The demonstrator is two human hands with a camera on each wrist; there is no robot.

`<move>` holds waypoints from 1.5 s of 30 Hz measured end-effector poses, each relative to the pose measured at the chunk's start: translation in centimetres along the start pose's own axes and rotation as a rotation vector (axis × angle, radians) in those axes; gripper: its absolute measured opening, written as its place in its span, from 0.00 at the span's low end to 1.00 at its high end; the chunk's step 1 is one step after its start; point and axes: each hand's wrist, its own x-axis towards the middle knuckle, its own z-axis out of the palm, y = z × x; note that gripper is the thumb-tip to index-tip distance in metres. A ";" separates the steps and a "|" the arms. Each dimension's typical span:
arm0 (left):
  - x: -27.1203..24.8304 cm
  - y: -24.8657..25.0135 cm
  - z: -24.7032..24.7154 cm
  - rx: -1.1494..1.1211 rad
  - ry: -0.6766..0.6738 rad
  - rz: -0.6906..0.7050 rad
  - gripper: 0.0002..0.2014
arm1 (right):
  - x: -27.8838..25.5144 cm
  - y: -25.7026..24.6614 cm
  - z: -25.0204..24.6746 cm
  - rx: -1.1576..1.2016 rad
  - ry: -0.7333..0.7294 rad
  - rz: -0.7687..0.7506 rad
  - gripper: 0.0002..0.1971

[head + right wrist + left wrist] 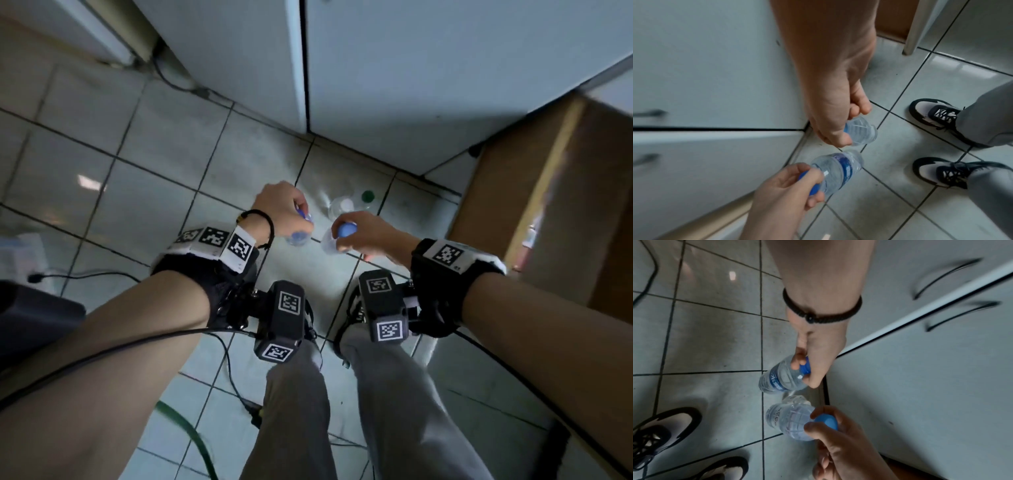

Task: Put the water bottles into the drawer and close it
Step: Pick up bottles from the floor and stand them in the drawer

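Bottles (781, 378) above tiled floor (102, 144), cabinets (428, 85) (perhaps kitchen)
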 end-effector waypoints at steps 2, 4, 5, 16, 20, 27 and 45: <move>-1.8 3.4 -2.2 0.029 -0.010 0.076 0.05 | -3.4 -1.5 -1.6 0.024 0.020 -0.038 0.07; -3.4 7.0 -4.1 0.083 -0.034 0.176 0.06 | -6.7 -2.7 -3.1 0.035 0.055 -0.073 0.09; -4.3 8.8 -4.9 0.115 -0.039 0.222 0.06 | -8.3 -3.1 -3.8 0.036 0.085 -0.082 0.09; -11.0 25.1 -8.9 0.267 -0.073 0.396 0.07 | -23.4 -2.4 -12.9 0.162 0.343 -0.107 0.08; -10.7 30.2 -5.2 0.367 -0.078 0.388 0.07 | -26.5 2.2 -16.4 0.118 0.379 -0.097 0.06; -8.8 39.1 1.1 0.543 -0.121 0.397 0.10 | -31.0 10.1 -21.1 0.405 0.369 -0.092 0.05; -5.6 49.9 8.0 0.488 -0.240 0.437 0.05 | -30.4 23.2 -25.9 0.372 0.409 0.174 0.06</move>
